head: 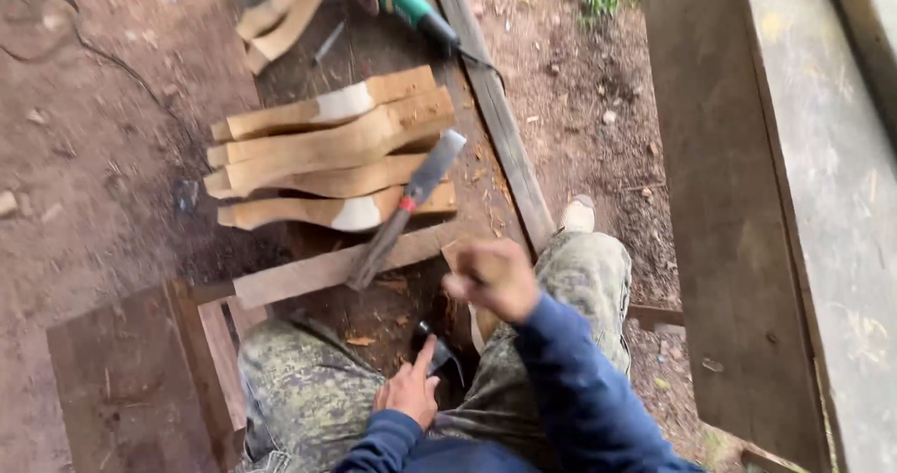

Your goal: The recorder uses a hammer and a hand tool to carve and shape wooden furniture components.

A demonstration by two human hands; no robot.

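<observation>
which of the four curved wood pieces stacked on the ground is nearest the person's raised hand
The bottom curved piece, the one nearest the right hand. It has a pale patch near its middle, and the chisel lies across its right end.

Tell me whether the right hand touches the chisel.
Apart. The head view shows the right hand raised in a fist, with bare ground between it and the chisel, which lies across the carved wooden pieces.
</observation>
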